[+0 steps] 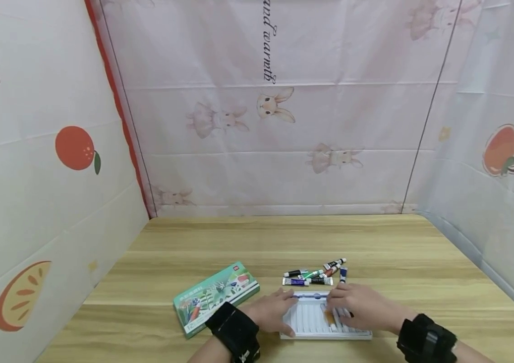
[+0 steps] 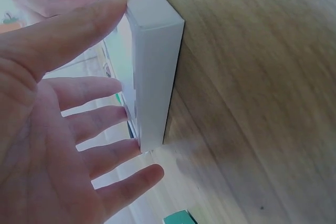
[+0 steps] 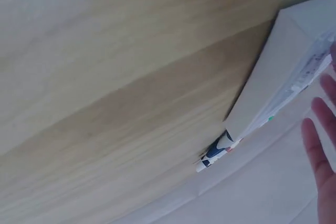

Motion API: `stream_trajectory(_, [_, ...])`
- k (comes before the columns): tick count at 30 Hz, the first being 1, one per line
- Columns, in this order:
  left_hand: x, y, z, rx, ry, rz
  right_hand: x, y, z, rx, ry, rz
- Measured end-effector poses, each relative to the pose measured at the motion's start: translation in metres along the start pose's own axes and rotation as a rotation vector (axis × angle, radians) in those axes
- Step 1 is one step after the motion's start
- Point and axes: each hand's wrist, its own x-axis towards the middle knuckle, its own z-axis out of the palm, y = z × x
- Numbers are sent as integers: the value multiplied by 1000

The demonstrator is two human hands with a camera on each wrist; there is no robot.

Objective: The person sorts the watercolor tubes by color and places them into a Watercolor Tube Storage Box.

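left hand (image 1: 271, 311): fingers spread apart, touched white tray (image 1: 318, 337) | right hand (image 1: 364, 305): was over tray, by ochre paint tube (image 1: 330, 317); finger grip could not be told

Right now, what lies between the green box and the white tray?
In the head view, the left hand lies between the green box and the white tray.

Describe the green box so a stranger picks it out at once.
On the wooden table, find the white tray at the person's left hand. Just left of that hand lies the box, set aslant. Its green colour and plant pictures set it apart from the plain white tray.
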Motion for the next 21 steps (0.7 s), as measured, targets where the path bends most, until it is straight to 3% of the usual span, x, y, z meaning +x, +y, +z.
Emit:
stream_trajectory(6, [-1,0,-1,14,7,12,4,-5,3,-57,49,-186])
stream_trajectory(9, [-2,0,-1,9,8,11,6,-7,3,-95,64,-234])
stream_trajectory(14, [-3,0,-1,10,18,20,6,-6,3,-74,74,-210])
stream_trajectory(21, [-3,0,-1,8,9,14,4,-6,-1,139,-14,-99])
